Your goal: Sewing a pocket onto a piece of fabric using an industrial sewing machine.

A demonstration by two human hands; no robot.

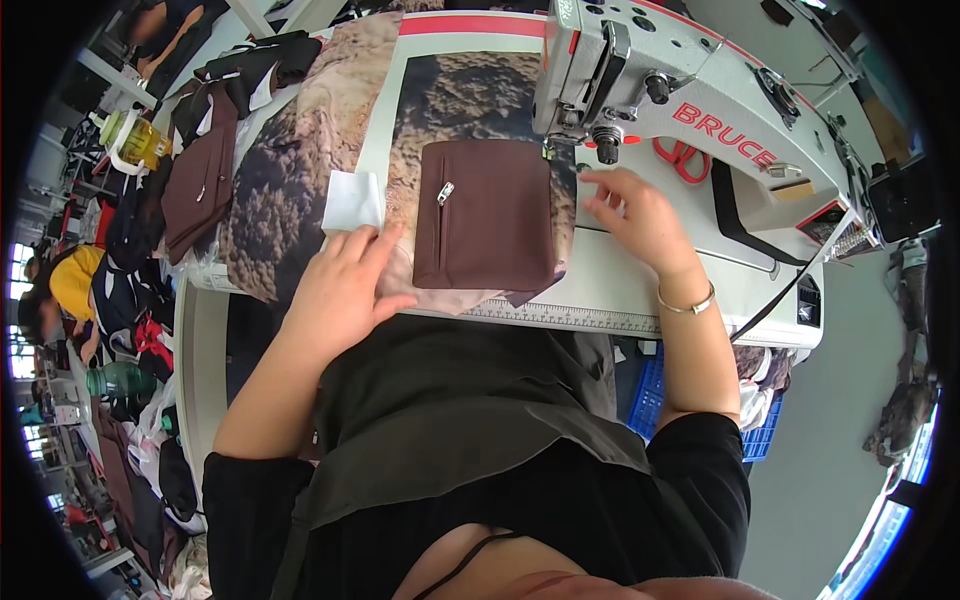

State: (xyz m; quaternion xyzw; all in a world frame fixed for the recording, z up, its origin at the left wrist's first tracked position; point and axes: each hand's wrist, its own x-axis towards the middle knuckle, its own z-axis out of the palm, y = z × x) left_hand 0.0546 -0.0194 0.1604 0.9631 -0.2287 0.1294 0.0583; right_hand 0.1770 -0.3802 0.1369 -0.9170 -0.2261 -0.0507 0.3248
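Observation:
A dark brown fabric panel [495, 217] with a vertical zipper [444, 195] lies on a printed cloth [457, 94] with a cloud-like pattern. Its upper right corner reaches the needle and presser foot area [553, 146] of a Bruce sewing machine [660, 97]. My left hand [345, 285] rests flat on the printed cloth left of the panel, thumb spread. Its fingertips are at the lower edge of a small white piece [352, 201]. Right of the panel, my right hand [634, 217] is over the machine bed, fingers loosely bent and apart, with nothing seen in them.
Red-handled scissors [682, 160] lie under the machine arm. A printed ruler strip [570, 315] edges the table front. More printed cloth [300, 150] and brown pieces [199, 180] are to the left, beside a bottle of yellow liquid [135, 141]. A blue crate [646, 397] stands below.

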